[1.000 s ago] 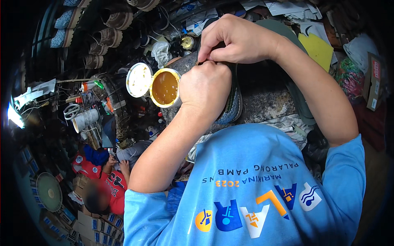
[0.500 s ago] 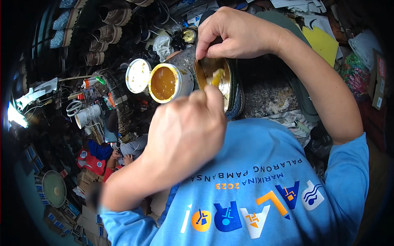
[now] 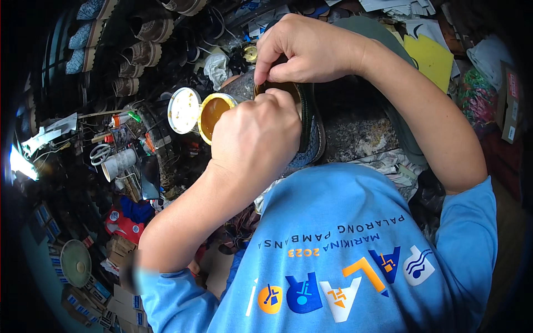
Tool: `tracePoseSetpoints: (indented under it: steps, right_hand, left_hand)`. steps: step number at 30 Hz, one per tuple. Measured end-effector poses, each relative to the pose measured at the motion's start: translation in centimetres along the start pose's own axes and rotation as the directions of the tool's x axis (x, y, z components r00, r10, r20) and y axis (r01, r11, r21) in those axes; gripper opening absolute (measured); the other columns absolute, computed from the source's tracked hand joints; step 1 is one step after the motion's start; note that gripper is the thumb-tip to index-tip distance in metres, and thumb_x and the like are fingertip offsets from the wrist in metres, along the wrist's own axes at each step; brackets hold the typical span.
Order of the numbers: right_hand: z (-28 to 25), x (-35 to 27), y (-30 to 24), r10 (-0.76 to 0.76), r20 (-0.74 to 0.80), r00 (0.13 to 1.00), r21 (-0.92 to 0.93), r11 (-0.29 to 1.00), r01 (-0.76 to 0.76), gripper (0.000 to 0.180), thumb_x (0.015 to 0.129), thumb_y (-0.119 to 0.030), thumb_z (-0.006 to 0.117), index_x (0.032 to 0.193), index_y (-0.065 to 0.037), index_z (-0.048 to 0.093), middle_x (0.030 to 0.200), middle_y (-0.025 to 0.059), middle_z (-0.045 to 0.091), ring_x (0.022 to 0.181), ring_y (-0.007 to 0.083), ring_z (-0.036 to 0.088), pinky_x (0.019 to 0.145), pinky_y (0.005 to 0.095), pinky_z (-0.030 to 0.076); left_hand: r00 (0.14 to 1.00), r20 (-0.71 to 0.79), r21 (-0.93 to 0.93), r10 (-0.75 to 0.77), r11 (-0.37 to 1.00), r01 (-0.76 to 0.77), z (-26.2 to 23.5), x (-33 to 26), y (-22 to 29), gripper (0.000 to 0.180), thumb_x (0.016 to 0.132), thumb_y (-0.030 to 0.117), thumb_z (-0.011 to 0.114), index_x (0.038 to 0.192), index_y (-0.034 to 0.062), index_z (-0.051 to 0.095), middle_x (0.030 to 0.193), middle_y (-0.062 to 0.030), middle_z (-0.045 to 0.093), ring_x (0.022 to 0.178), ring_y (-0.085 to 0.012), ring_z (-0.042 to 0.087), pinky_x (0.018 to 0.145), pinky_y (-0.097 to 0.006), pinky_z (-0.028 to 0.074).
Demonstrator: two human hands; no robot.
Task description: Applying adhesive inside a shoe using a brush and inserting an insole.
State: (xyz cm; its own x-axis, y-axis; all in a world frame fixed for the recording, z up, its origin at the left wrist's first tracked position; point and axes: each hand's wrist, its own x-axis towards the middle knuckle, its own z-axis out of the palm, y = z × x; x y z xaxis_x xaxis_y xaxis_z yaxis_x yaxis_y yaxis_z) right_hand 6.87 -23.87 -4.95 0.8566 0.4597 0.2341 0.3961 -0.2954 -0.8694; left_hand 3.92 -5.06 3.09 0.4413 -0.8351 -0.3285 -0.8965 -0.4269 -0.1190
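Note:
My left hand (image 3: pixel 258 125) is closed, its knuckles over the opening of a shoe (image 3: pixel 315 136) with a dark collar and a grey-blue patterned side. The yellow-smeared brush in its fingers is hidden now behind the hand and inside the shoe; the earlier picture shows its end. Thumb and fingers of my right hand (image 3: pixel 308 50) pinch the far left rim of the shoe's opening. Just left of the shoe stands a tub (image 3: pixel 211 114) of amber, glue-like paste, partly covered by my left hand. Its white lid (image 3: pixel 184 110), smeared with yellow, hangs open on the left.
The shoe rests by a stained work surface (image 3: pixel 372 136). Scissors (image 3: pixel 100 154) and a white roll (image 3: pixel 119 164) lie among clutter at left. Several brown shoe uppers (image 3: pixel 152 28) are stacked at upper left. Yellow sheet material (image 3: pixel 427 58) lies at upper right; a fan (image 3: pixel 75 262) stands lower left.
My left hand has moved up and the brush end has gone out of sight into the shoe. My right hand has shifted slightly left, still pinching the rim.

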Motion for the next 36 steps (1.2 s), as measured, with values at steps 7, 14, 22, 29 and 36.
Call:
tracePoseSetpoints:
  steps: [7,14,22,29,36]
  right_hand:
    - [-0.1,-0.1,-0.3,-0.003,0.001,1.000,0.041,0.999,0.003,0.022,0.083,-0.008,0.068,0.098,-0.001,0.083,0.086,0.0131,0.076,0.079,0.0239,0.074,0.074,0.0343,0.058]
    - [0.2,-0.2,-0.1,-0.008,-0.023,1.000,0.057,0.998,0.010,0.022,0.083,-0.008,0.066,0.097,-0.001,0.082,0.087,0.0136,0.076,0.080,0.0244,0.074,0.075,0.0347,0.058]
    - [0.0,-0.2,0.0,-0.014,-0.013,1.000,0.047,0.999,0.014,0.023,0.081,-0.008,0.067,0.097,0.000,0.082,0.086,0.0142,0.076,0.081,0.0264,0.074,0.076,0.0361,0.059]
    - [0.0,-0.2,0.3,-0.029,-0.038,0.999,0.031,0.999,0.030,0.023,0.080,-0.008,0.067,0.096,0.000,0.082,0.086,0.0134,0.077,0.080,0.0245,0.074,0.077,0.0351,0.059]
    - [-0.2,-0.3,0.0,-0.010,-0.013,1.000,0.026,1.000,0.011,0.019,0.083,-0.006,0.068,0.095,0.000,0.082,0.086,0.0119,0.077,0.080,0.0207,0.074,0.076,0.0316,0.058]
  left_hand:
    - [0.999,0.044,-0.115,-0.017,0.993,0.022,-3.1,-2.9,2.0,0.011,0.086,0.008,0.061,0.085,-0.0025,0.060,0.072,-0.0146,0.068,0.060,-0.0260,0.073,0.048,-0.038,0.058]
    - [0.999,0.039,-0.287,-0.032,0.957,0.042,-4.3,-4.9,2.2,0.015,0.089,0.010,0.064,0.085,-0.0012,0.055,0.070,-0.0157,0.065,0.056,-0.0337,0.070,0.047,-0.045,0.057]
    - [0.987,-0.134,-0.246,-0.091,0.968,0.056,3.2,0.7,-0.1,0.010,0.083,0.005,0.065,0.087,-0.0029,0.059,0.075,-0.0183,0.069,0.060,-0.0357,0.072,0.055,-0.045,0.060]
    - [0.974,-0.103,-0.025,-0.204,0.979,0.202,4.5,2.7,0.6,0.005,0.078,0.004,0.068,0.077,-0.0010,0.067,0.071,-0.0161,0.070,0.061,-0.0307,0.074,0.053,-0.040,0.060]
    - [0.976,-0.086,-0.192,-0.199,0.965,0.180,2.7,0.1,0.6,0.008,0.082,0.006,0.066,0.085,-0.0006,0.061,0.070,-0.0175,0.069,0.063,-0.0350,0.074,0.056,-0.044,0.060]
